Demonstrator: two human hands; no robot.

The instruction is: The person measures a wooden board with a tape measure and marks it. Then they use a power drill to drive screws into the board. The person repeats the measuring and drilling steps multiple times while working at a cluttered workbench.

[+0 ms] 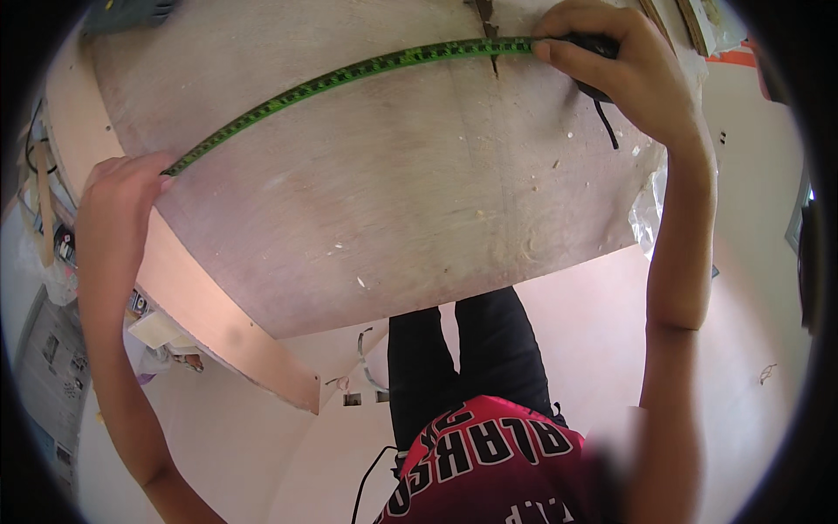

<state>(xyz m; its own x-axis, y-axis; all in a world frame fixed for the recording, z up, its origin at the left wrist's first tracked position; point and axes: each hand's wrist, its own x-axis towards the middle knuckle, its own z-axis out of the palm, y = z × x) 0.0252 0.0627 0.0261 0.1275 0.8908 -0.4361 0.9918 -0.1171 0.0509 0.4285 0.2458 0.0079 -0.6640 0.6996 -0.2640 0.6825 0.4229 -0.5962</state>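
Note:
A green tape measure blade [349,74] stretches in a bowed line across a broad, greyish-brown wooden board [393,192]. Its far-right end runs into a black case, held by my right hand [642,74] with the thumb pressed on the blade by the case mouth. A short black strap [607,127] dangles from that case. At the board's left side, my left hand [122,205] has its fingers closed at the blade's free end, beside a pale wooden plank [201,306] set along the board's edge. The fingertips partly hide the tape's tip.
A dark tool [131,16] lies at the top left. Wood chips dot the board, and a dark-edged gap [489,26] shows near its far side. Clear plastic [648,210] hangs by the right edge. Cans [65,244] and clutter stand beyond the plank. My legs [467,349] are below the near edge.

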